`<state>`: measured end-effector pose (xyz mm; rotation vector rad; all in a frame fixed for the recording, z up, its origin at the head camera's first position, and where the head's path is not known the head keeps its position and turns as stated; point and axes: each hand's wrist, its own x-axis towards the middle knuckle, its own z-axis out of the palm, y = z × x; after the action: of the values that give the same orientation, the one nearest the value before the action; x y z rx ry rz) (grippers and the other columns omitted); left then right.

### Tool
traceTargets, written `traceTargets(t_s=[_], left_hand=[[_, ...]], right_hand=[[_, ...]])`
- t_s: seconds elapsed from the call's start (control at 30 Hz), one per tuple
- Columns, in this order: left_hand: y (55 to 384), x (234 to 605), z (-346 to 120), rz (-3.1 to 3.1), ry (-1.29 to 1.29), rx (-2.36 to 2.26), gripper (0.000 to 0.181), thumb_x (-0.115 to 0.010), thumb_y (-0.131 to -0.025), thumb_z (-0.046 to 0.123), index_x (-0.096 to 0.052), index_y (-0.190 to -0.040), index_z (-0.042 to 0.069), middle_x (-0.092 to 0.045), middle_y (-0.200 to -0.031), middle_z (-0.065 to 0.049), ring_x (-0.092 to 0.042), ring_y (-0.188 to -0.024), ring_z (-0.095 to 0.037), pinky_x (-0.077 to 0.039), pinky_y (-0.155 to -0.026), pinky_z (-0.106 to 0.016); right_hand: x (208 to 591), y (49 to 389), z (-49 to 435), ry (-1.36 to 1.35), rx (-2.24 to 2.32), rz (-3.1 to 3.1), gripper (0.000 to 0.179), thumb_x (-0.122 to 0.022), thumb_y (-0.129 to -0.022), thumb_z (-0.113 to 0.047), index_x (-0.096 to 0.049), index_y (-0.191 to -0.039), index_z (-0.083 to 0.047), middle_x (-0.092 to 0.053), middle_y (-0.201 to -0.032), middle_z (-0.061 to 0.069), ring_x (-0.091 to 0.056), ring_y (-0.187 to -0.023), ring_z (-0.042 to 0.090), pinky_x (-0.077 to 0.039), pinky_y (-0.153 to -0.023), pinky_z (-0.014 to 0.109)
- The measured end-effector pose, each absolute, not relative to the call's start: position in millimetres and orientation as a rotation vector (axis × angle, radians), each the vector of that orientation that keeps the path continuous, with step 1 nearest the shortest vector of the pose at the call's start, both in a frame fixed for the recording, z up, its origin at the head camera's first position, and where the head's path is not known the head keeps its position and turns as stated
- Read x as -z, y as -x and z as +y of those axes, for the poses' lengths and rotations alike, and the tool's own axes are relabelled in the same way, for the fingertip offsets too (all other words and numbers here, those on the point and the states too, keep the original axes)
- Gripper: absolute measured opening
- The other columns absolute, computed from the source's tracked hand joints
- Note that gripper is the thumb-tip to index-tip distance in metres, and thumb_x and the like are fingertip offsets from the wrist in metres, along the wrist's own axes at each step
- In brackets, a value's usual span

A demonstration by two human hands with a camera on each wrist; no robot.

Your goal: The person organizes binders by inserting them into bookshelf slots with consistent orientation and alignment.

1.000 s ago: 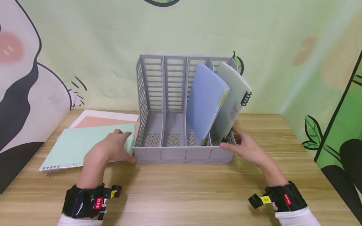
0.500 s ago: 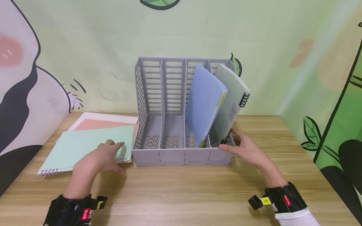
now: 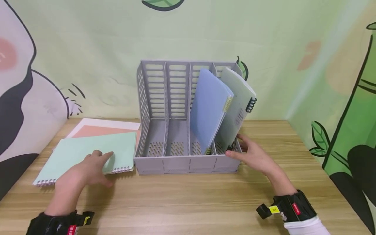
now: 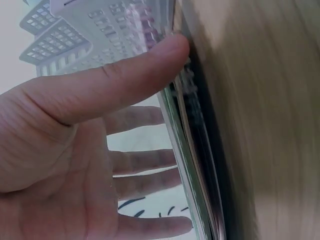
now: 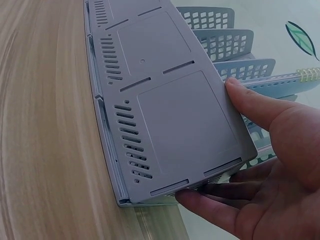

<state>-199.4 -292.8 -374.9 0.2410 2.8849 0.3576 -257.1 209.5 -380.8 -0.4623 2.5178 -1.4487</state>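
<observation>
My right hand (image 3: pixel 255 155) holds the right front corner of a grey divided file rack (image 3: pixel 176 165). Its thumb lies on the front rim, with the fingers round the side, as the right wrist view shows. In the rack's two right compartments lean a blue notebook (image 3: pixel 208 107) and a grey-green spiral notebook (image 3: pixel 233 101). Over the front edge of a mint spiral notebook (image 3: pixel 117 143) is my left hand (image 3: pixel 83 171), fingers spread and thumb apart. Whether its fingertips touch the cover I cannot tell. Beneath the mint notebook lie a peach one (image 3: pixel 97 130) and a white one (image 3: pixel 108 123).
The rack and the notebook stack stand near the back of a wooden table (image 3: pixel 176 205), the stack's right edge close to the rack's left side. Behind hangs a green printed backdrop (image 3: pixel 102 65). Two compartments on the rack's left hold nothing.
My left hand has moved left and toward me, away from the rack's left front corner, to the mint notebook's front edge. My right hand stays on the rack's corner. The view has shifted slightly.
</observation>
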Motion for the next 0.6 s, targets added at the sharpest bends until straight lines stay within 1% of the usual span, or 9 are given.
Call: traceTargets(t_s=[0.17, 0.33, 0.47, 0.6], left_hand=[[196.7, 376.4, -300.3, 2.905, -0.203, -0.337, 0.107, -0.098, -0.065, 0.026, -0.04, -0.146, -0.014, -0.033, -0.134, -0.049, -0.035, -0.12, -0.067, -0.043, -0.089, -0.077], [194.2, 373.8, -307.7, 2.917, -0.165, -0.329, 0.111, -0.098, -0.064, 0.027, -0.036, -0.146, -0.015, -0.027, -0.135, -0.051, -0.029, -0.12, -0.072, -0.043, -0.085, -0.079], [193.8, 372.2, -313.0, 2.914, -0.16, -0.318, 0.108, -0.097, -0.065, 0.024, -0.037, -0.144, -0.016, -0.027, -0.133, -0.052, -0.03, -0.118, -0.072, -0.044, -0.084, -0.079], [196.7, 375.9, -315.6, 2.9, -0.17, -0.319, 0.107, -0.098, -0.065, 0.025, -0.038, -0.144, -0.015, -0.028, -0.133, -0.052, -0.032, -0.119, -0.072, -0.043, -0.085, -0.079]], right_hand=[[381.0, 257.3, 210.1, 0.465, 1.445, 2.522, 0.095, -0.075, -0.096, -0.029, -0.014, -0.161, 0.004, -0.044, -0.148, 0.036, -0.049, -0.133, 0.045, -0.046, -0.104, 0.057], [381.1, 258.2, 211.2, 0.475, 1.441, 2.524, 0.095, -0.075, -0.096, -0.029, -0.014, -0.161, 0.005, -0.044, -0.148, 0.035, -0.049, -0.134, 0.045, -0.047, -0.104, 0.056], [381.2, 258.1, 211.5, 0.476, 1.446, 2.518, 0.095, -0.075, -0.096, -0.029, -0.014, -0.161, 0.005, -0.044, -0.148, 0.035, -0.049, -0.134, 0.045, -0.047, -0.104, 0.056], [381.5, 257.9, 211.7, 0.468, 1.432, 2.531, 0.095, -0.075, -0.096, -0.03, -0.014, -0.161, 0.005, -0.044, -0.148, 0.036, -0.047, -0.135, 0.046, -0.047, -0.104, 0.056]])
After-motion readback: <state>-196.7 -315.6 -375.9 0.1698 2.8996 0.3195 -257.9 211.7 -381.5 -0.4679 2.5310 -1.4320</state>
